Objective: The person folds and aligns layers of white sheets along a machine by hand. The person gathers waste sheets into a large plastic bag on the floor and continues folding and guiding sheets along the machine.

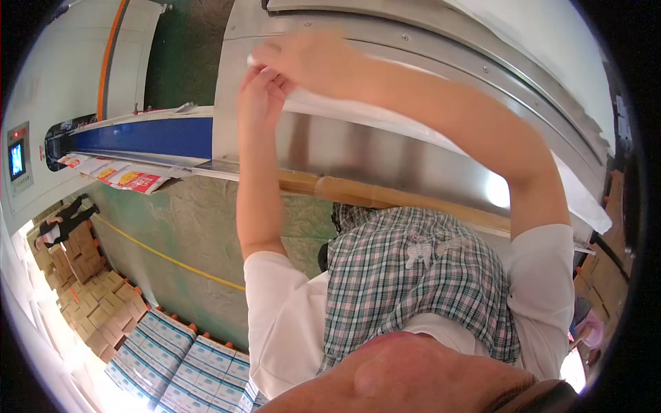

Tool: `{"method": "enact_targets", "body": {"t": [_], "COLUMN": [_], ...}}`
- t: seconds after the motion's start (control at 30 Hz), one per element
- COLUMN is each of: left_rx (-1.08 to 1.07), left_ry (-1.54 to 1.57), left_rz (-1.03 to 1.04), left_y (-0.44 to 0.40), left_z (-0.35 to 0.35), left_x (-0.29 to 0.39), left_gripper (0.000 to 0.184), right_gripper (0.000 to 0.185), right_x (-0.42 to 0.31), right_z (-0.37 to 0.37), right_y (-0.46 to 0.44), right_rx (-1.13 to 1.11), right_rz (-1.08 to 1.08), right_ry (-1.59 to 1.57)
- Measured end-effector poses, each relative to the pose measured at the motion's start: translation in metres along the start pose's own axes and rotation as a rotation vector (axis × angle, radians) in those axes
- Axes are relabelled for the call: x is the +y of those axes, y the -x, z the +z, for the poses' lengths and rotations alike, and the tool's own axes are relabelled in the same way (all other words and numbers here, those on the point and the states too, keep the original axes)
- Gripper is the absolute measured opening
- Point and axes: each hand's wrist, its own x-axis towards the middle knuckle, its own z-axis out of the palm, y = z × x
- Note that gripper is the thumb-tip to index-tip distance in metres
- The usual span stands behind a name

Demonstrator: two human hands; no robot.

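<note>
My left hand (263, 95) is raised over the left end of a steel work surface (358, 148), its fingers curled in and close together. My right hand (306, 58), blurred by motion, reaches across from the right and meets the left fingertips. A small white bit (252, 61) shows at the right hand's fingertips; what it belongs to is too blurred to name. The fingers of both hands overlap, so whatever lies between them is hidden. Below my right forearm, a long white strip (399, 127) runs along the steel.
A blue conveyor belt (148, 138) runs left into a white machine with a lit screen (16, 160). Red and yellow printed packets (127, 177) hang beside it. Stacked cartons (182, 358) stand lower left; a person (65, 220) is farther off.
</note>
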Motion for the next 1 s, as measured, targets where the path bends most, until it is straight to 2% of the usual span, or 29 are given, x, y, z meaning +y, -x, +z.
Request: {"method": "enact_targets", "body": {"t": [0.1,0.17,0.2,0.27,0.3,0.37,0.43,0.5,0.57,0.6,0.67,0.7,0.77,0.8,0.83,0.9,0.93,1.0], "left_rx": [-0.014,0.027,0.021,0.086,0.076,0.128,0.162,0.201,0.184,0.183,0.109,0.098,0.155,0.183,0.169,-0.107,-0.114,-0.378], "left_ry": [0.135,-0.136,-0.136,-0.459,-0.456,-0.645,-0.597,-0.552,-0.889,-0.893,-1.099,-1.104,-1.45,-1.446,-1.448,-1.66,-1.657,-1.837], "left_rz": [-0.066,-0.276,-0.285,-0.087,-0.094,-0.027,0.004,0.033,0.116,0.115,0.311,0.309,0.489,0.502,0.505,0.7,0.707,0.793], "left_y": [-0.028,-0.036,-0.037,-0.04,-0.041,-0.039,-0.032,-0.029,-0.027,-0.025,-0.022,-0.021,-0.019,-0.01,-0.009,-0.003,-0.002,-0.01], "left_z": [-0.026,-0.016,-0.014,-0.011,-0.012,-0.017,-0.018,-0.024,-0.034,-0.037,-0.041,-0.041,-0.035,-0.016,-0.002,0.018,0.026,0.043], "left_x": [0.001,0.011,0.008,0.001,0.0,0.001,-0.005,-0.006,0.003,0.008,0.02,0.026,0.036,0.039,0.037,0.03,0.022,0.007], "left_gripper": [0.02,0.026,0.026,0.033,0.033,0.038,0.041,0.044,0.05,0.05,0.044,0.044,0.035,0.029,0.029,0.032,0.032,0.034], "right_gripper": [0.022,0.02,0.02,0.024,0.024,0.027,0.027,0.025,0.027,0.027,0.027,0.028,0.029,0.029,0.029,0.031,0.032,0.033], "right_x": [-0.006,-0.007,-0.008,-0.012,-0.013,-0.011,0.0,0.013,0.018,0.017,0.012,0.009,0.006,0.005,0.004,0.003,0.002,0.002], "right_z": [0.035,0.064,0.059,0.047,0.037,0.008,-0.034,-0.075,-0.114,-0.128,-0.141,-0.143,-0.14,-0.138,-0.134,-0.122,-0.114,-0.101], "right_y": [0.021,0.04,0.044,0.057,0.065,0.088,0.124,0.164,0.205,0.224,0.259,0.27,0.282,0.287,0.287,0.273,0.265,0.246], "right_rx": [-0.091,-0.166,-0.167,-0.251,-0.252,-0.166,-0.119,-0.064,-0.079,-0.101,-0.136,-0.177,-0.133,-0.099,-0.091,-0.051,-0.032,-0.011], "right_rz": [-0.027,0.02,0.03,0.071,0.083,0.102,0.223,0.445,0.59,0.633,0.689,0.743,0.77,0.787,0.798,0.683,0.629,0.569], "right_ry": [-0.053,-0.079,-0.076,-0.14,-0.134,-0.314,-0.344,-0.331,-0.184,-0.102,-0.037,0.033,0.01,-0.015,-0.012,0.02,0.017,0.025]}}
